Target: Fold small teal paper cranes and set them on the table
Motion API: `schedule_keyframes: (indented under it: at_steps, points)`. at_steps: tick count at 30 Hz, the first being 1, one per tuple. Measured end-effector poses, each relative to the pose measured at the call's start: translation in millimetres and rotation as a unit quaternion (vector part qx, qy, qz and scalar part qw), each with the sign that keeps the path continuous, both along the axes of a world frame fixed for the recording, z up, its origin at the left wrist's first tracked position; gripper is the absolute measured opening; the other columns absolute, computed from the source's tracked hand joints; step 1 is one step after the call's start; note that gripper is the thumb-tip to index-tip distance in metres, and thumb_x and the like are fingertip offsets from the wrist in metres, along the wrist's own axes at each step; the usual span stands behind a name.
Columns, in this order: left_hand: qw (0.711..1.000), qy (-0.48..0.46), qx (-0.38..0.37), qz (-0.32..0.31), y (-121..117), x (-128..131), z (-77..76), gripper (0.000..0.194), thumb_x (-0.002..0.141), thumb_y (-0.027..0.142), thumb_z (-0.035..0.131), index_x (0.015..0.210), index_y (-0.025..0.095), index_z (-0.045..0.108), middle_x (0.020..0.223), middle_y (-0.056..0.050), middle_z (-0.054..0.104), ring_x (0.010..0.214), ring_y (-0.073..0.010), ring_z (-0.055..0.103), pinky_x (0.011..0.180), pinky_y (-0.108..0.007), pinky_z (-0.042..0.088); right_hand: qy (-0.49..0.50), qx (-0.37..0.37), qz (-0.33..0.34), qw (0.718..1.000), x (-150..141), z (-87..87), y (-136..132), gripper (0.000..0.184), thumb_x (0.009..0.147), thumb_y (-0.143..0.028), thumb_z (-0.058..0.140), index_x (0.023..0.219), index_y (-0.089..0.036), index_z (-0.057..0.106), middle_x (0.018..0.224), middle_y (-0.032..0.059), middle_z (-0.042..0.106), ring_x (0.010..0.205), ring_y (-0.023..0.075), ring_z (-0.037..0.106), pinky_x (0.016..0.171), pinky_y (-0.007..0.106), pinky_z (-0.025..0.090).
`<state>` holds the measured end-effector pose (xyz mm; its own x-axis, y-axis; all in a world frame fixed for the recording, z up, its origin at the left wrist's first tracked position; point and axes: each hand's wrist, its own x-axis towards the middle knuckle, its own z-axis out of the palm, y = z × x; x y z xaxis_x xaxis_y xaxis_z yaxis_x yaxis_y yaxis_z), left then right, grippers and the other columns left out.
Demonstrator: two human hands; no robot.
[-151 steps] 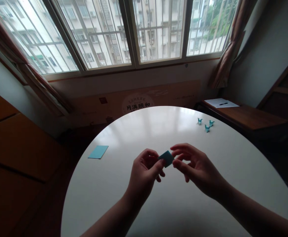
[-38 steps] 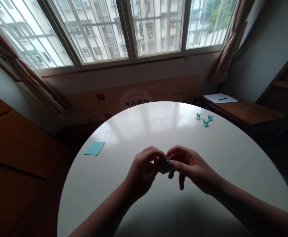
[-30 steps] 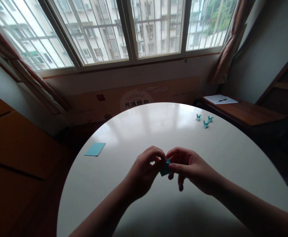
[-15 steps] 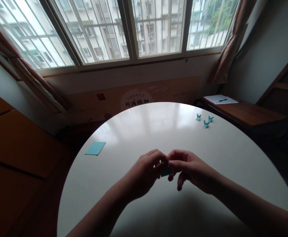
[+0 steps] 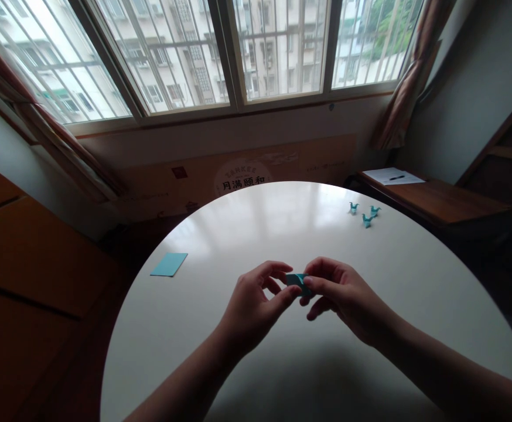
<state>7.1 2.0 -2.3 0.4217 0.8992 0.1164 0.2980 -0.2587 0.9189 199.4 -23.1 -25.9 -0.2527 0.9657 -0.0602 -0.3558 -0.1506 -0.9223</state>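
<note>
A small folded piece of teal origami paper [image 5: 297, 281] is held between my two hands above the white table. My left hand [image 5: 260, 299] has its thumb on the lower left edge of the paper, with the fingers curled behind and above it. From the other side, my right hand [image 5: 341, 290] pinches the paper between thumb and index finger, its lower fingers bent beneath. The fingers hide part of the folded shape.
The round white table [image 5: 256, 234] bears a stack of teal square paper [image 5: 169, 264] on the left and three small folded paper cranes [image 5: 367, 220] at the back right. Beyond stands a brown desk [image 5: 462, 199] with a white sheet [image 5: 381, 175] and a pen [image 5: 397, 177].
Both hands have risen slightly, and the folded paper has turned so that more of its face shows. My left thumb has moved to the paper's lower edge.
</note>
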Motion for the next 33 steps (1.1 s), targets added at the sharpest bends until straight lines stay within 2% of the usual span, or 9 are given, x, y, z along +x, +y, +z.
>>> schedule_keyframes:
  at_steps: [4, 7, 15, 22, 27, 33]
  points:
    - [0.998, 0.004, 0.048, 0.027, -4.2, 3.7, 2.0, 0.024, 0.08, 0.031, 0.077, 0.096, 0.015, 0.072, 0.079, -0.006, 0.071, 0.067, -0.0166, 0.062, 0.045, -0.02, 0.047, -0.019, 0.039, -0.022, 0.999, -6.2, -1.9, -4.7, 0.024, 0.081, -0.035, 0.082, 0.088, -0.017, 0.067, 0.078, 0.0025, 0.069, 0.073, 0.0184, 0.069, 0.061, 0.031, 0.062]
    - [0.998, -0.016, 0.042, 0.032, -5.3, 4.5, 1.8, 0.019, 0.081, 0.031, 0.077, 0.09, 0.014, 0.073, 0.077, -0.006, 0.071, 0.065, -0.0159, 0.062, 0.044, -0.02, 0.047, -0.041, 0.058, -0.031, 0.997, -8.0, -2.8, -6.4, 0.025, 0.081, -0.037, 0.082, 0.088, -0.017, 0.068, 0.08, 0.0035, 0.069, 0.075, 0.0197, 0.069, 0.063, 0.032, 0.062]
    - [0.987, -0.106, -0.121, 0.0, 0.1, 3.4, 0.0, 0.024, 0.082, 0.034, 0.076, 0.087, 0.011, 0.073, 0.066, -0.004, 0.066, 0.054, -0.0112, 0.054, 0.037, -0.016, 0.043, -0.044, 0.068, -0.018, 0.997, -4.8, -1.6, -4.8, 0.024, 0.082, -0.034, 0.082, 0.09, -0.017, 0.067, 0.082, 0.0043, 0.071, 0.076, 0.02, 0.07, 0.062, 0.032, 0.062]
    - [0.963, -0.169, -0.212, -0.003, 1.4, 4.6, -1.0, 0.027, 0.085, 0.037, 0.073, 0.085, 0.01, 0.075, 0.063, -0.003, 0.064, 0.054, -0.0101, 0.054, 0.038, -0.014, 0.044, -0.041, 0.061, -0.024, 0.997, -3.2, -1.1, -5.4, 0.02, 0.083, -0.03, 0.081, 0.092, -0.018, 0.068, 0.085, 0.0041, 0.072, 0.078, 0.0196, 0.07, 0.063, 0.031, 0.063]
    - [0.976, -0.13, -0.172, -0.002, -1.5, 4.0, 0.6, 0.029, 0.083, 0.038, 0.075, 0.09, 0.01, 0.077, 0.072, -0.008, 0.071, 0.057, -0.0118, 0.056, 0.04, -0.016, 0.044, -0.037, 0.077, -0.055, 0.995, -4.0, -4.7, -4.7, 0.018, 0.083, -0.028, 0.081, 0.09, -0.018, 0.069, 0.082, 0.0025, 0.071, 0.075, 0.018, 0.07, 0.061, 0.029, 0.063]
    - [0.989, -0.08, -0.112, 0.045, -5.2, 7.4, 2.1, 0.024, 0.081, 0.035, 0.076, 0.083, 0.011, 0.077, 0.058, -0.003, 0.066, 0.049, -0.0105, 0.054, 0.04, -0.017, 0.042, -0.065, 0.119, -0.081, 0.987, -9.8, -6.5, -6.5, 0.02, 0.079, -0.024, 0.084, 0.088, -0.019, 0.068, 0.077, 0.0008, 0.071, 0.071, 0.0172, 0.069, 0.058, 0.027, 0.063]
